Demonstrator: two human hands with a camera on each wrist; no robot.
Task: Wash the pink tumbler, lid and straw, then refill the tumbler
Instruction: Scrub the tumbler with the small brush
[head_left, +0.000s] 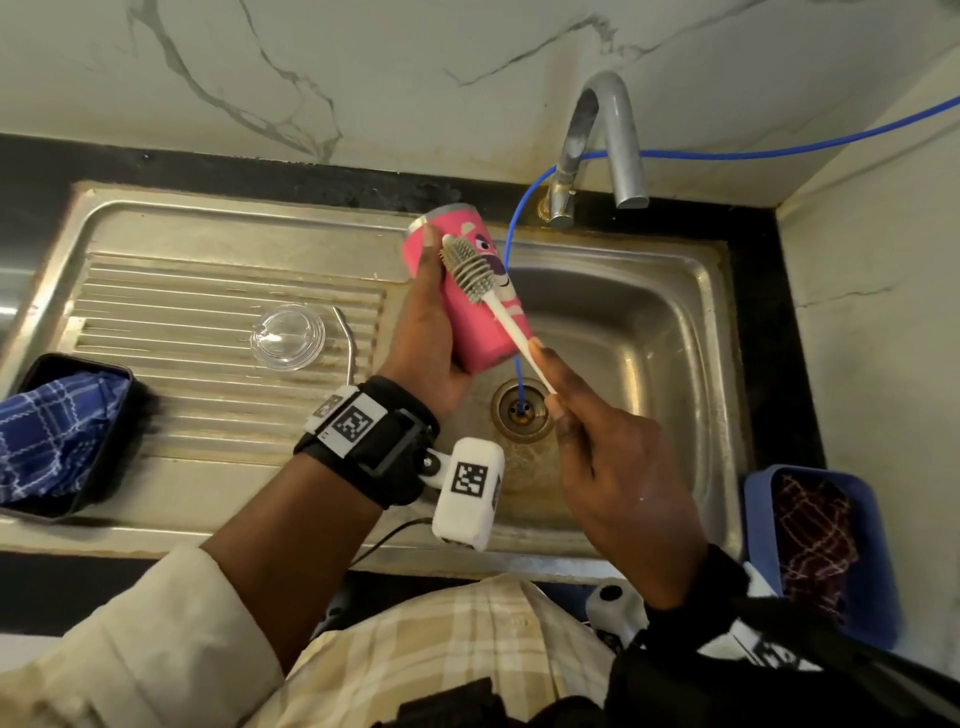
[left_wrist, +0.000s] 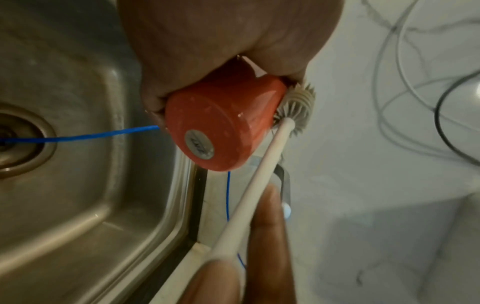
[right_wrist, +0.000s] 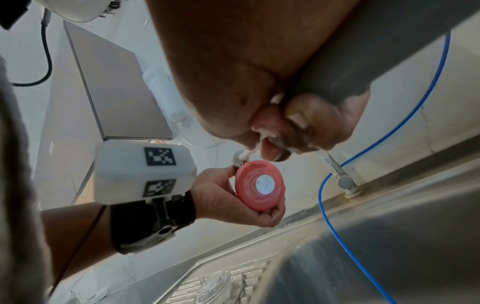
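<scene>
My left hand (head_left: 426, 332) grips the pink tumbler (head_left: 467, 291) around its side and holds it tilted over the sink basin (head_left: 649, 322), rim away from me. Its round base (left_wrist: 207, 131) (right_wrist: 259, 187) faces both wrist cameras. My right hand (head_left: 597, 441) pinches the white handle of a bottle brush (head_left: 511, 322). The brush's grey bristle head (head_left: 465, 265) (left_wrist: 296, 111) lies against the tumbler's outer wall. The clear lid (head_left: 287, 336) and the bent metal straw (head_left: 350, 338) lie on the ribbed drainboard to the left.
A steel tap (head_left: 602, 140) stands behind the basin. A blue hose (head_left: 511, 260) runs from the right wall down into the drain (head_left: 522, 410). A black box with a blue checked cloth (head_left: 57, 436) sits left, a blue box with dark cloth (head_left: 821, 551) right.
</scene>
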